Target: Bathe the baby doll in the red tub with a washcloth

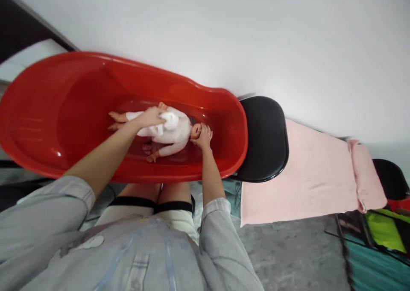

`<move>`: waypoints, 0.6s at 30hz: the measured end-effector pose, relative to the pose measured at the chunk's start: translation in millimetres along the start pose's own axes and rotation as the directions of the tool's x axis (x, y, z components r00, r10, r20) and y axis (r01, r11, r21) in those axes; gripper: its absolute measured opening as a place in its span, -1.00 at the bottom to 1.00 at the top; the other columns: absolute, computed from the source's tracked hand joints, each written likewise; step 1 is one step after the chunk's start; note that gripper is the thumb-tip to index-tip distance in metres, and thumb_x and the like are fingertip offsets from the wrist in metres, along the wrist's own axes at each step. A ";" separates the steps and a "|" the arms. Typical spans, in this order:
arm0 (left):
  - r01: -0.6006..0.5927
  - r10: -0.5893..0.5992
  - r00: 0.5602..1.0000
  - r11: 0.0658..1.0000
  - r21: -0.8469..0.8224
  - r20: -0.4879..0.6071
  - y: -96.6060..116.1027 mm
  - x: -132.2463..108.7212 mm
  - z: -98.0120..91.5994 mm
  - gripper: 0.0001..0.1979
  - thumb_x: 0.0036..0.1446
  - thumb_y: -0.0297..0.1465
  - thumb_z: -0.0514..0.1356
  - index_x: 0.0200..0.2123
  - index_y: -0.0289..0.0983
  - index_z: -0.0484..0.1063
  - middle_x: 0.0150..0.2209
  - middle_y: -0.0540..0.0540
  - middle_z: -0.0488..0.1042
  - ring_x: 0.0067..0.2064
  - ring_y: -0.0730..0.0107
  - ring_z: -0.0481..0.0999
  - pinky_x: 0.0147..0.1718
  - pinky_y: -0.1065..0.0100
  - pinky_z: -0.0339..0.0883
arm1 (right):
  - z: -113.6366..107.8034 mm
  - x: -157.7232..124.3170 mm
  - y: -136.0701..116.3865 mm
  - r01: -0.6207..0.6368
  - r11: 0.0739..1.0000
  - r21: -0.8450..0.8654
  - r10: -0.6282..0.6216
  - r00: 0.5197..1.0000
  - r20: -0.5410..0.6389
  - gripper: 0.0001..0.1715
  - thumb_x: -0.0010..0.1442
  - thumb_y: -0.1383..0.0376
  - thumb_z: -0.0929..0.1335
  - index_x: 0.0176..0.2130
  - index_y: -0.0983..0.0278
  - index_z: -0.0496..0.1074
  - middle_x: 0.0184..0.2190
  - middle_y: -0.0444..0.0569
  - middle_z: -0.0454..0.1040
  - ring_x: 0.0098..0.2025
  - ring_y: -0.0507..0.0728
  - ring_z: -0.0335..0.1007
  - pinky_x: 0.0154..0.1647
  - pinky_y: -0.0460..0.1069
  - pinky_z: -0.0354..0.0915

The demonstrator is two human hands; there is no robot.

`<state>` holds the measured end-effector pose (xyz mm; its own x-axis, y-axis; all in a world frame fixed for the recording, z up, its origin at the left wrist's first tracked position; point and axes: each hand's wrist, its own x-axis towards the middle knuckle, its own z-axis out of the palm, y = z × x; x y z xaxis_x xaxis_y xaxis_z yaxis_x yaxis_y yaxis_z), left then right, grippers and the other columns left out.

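Note:
A baby doll [179, 130] in white clothing lies on its back in a red baby bathtub [38, 124], its feet towards the left and its head towards the right. My left hand [151, 117] is over the doll's belly, closed on a bunched white cloth [170, 120]. At the doll's head is my right hand [203, 137], its fingers curled round the side and top of the head and partly covering it. One bare doll arm rests near the tub's front wall. Whether there is water in the tub I cannot tell.
A black chair seat [264, 139] adjoins the tub's right end. Beyond it lies a pink towel [304, 171] with a rolled end [367, 175], near another black chair [389, 177]. A white wall [256, 39] runs behind. Grey floor [294, 252] shows in front.

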<state>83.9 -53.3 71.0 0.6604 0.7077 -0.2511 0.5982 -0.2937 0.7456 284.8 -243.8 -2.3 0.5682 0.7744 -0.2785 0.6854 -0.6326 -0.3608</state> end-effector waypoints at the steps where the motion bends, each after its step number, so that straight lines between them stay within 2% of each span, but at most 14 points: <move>1: 0.010 -0.010 1.000 1.000 0.005 -0.024 -3.1 6.4 -1.8 -0.63 0.22 -0.40 0.32 0.09 -0.30 0.56 -0.05 -0.02 0.62 0.11 0.10 0.47 0.25 0.15 0.34 | -0.3 0.5 0.4 -0.002 1.000 -0.011 0.002 1.000 0.003 0.31 0.08 0.20 0.62 0.59 0.27 0.06 0.60 0.19 0.06 0.67 0.29 -0.22 0.67 0.29 -0.25; 2: 0.021 -0.015 0.988 0.999 0.034 -0.152 -6.1 12.2 -0.8 -0.64 0.23 -0.47 0.30 0.10 -0.35 0.54 0.01 -0.06 0.61 0.09 0.15 0.47 0.25 0.17 0.34 | -0.4 1.1 0.7 -0.004 1.000 -0.022 0.004 1.000 0.006 0.31 0.08 0.20 0.61 0.60 0.28 0.05 0.60 0.20 0.05 0.67 0.30 -0.23 0.67 0.29 -0.25; 4: 0.076 -0.048 0.932 0.995 0.065 -0.360 -9.4 22.3 8.7 -0.64 0.28 -0.51 0.30 0.13 -0.41 0.48 0.12 -0.14 0.55 0.14 0.18 0.44 0.28 0.17 0.30 | -0.3 2.5 1.2 -0.002 0.999 -0.036 0.003 1.000 0.010 0.33 0.08 0.21 0.61 0.60 0.31 0.03 0.61 0.22 0.03 0.67 0.30 -0.24 0.67 0.29 -0.24; 6: 0.087 -0.061 0.886 0.995 0.037 -0.459 -7.1 30.4 27.2 -0.60 0.28 -0.53 0.32 0.17 -0.40 0.43 0.20 -0.20 0.49 0.20 0.15 0.43 0.29 0.17 0.28 | 0.1 3.4 1.7 0.001 0.999 -0.037 -0.001 1.000 0.006 0.33 0.06 0.22 0.61 0.60 0.30 0.04 0.60 0.23 0.03 0.67 0.32 -0.23 0.66 0.31 -0.22; 7: 0.096 -0.079 0.878 0.995 0.013 -0.472 -3.9 33.4 39.0 -0.57 0.25 -0.56 0.32 0.17 -0.38 0.42 0.20 -0.23 0.49 0.21 0.12 0.44 0.29 0.17 0.29 | 0.3 3.6 2.0 0.004 0.999 -0.035 -0.004 1.000 0.003 0.33 0.05 0.23 0.61 0.60 0.29 0.05 0.60 0.23 0.04 0.67 0.33 -0.21 0.66 0.32 -0.21; 9: 0.063 -0.065 0.911 0.998 -0.018 -0.407 5.1 36.6 65.4 -0.56 0.23 -0.60 0.30 0.17 -0.37 0.41 0.18 -0.26 0.52 0.21 0.08 0.49 0.27 0.18 0.32 | 1.0 3.9 2.7 0.015 0.999 -0.035 -0.015 1.000 -0.005 0.31 0.06 0.23 0.60 0.59 0.26 0.06 0.59 0.23 0.06 0.66 0.35 -0.18 0.64 0.35 -0.19; 11: 0.016 -0.025 0.956 0.999 -0.031 -0.294 14.2 35.7 92.3 -0.56 0.25 -0.59 0.28 0.19 -0.37 0.41 0.15 -0.27 0.56 0.19 0.07 0.53 0.23 0.19 0.36 | 1.8 4.3 3.7 0.020 0.999 -0.045 -0.021 1.000 -0.011 0.32 0.06 0.23 0.59 0.60 0.29 0.05 0.59 0.23 0.04 0.66 0.36 -0.19 0.64 0.35 -0.18; 13: -0.003 -0.004 0.979 0.999 -0.033 -0.203 20.8 31.8 115.7 -0.55 0.27 -0.58 0.26 0.22 -0.35 0.41 0.13 -0.26 0.58 0.17 0.07 0.56 0.20 0.20 0.38 | 2.8 5.1 5.0 0.019 0.998 -0.056 -0.020 1.000 -0.006 0.33 0.06 0.21 0.59 0.60 0.33 0.03 0.60 0.23 0.02 0.66 0.35 -0.22 0.65 0.33 -0.20; 15: 0.027 -0.029 0.988 0.999 -0.017 -0.149 23.8 27.2 132.3 -0.54 0.30 -0.56 0.23 0.26 -0.32 0.42 0.12 -0.25 0.61 0.15 0.06 0.58 0.16 0.21 0.40 | 4.0 6.1 6.6 0.026 0.998 -0.061 -0.026 1.000 0.000 0.32 0.07 0.21 0.57 0.60 0.35 0.02 0.60 0.24 0.00 0.66 0.35 -0.23 0.65 0.33 -0.22; 18: 0.085 -0.080 0.990 0.996 0.041 -0.119 24.0 21.5 142.5 -0.52 0.35 -0.51 0.21 0.32 -0.32 0.41 0.10 -0.28 0.63 0.12 0.04 0.60 0.10 0.22 0.41 | 6.3 7.4 9.0 0.050 0.997 -0.058 -0.051 0.999 -0.015 0.27 0.08 0.21 0.55 0.59 0.31 0.04 0.59 0.25 0.03 0.65 0.37 -0.20 0.64 0.36 -0.19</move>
<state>177.1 -136.7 -4.5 0.5517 0.8005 -0.2341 0.6702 -0.2585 0.6957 292.3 -243.6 -13.2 0.5390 0.8054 -0.2467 0.7384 -0.5927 -0.3218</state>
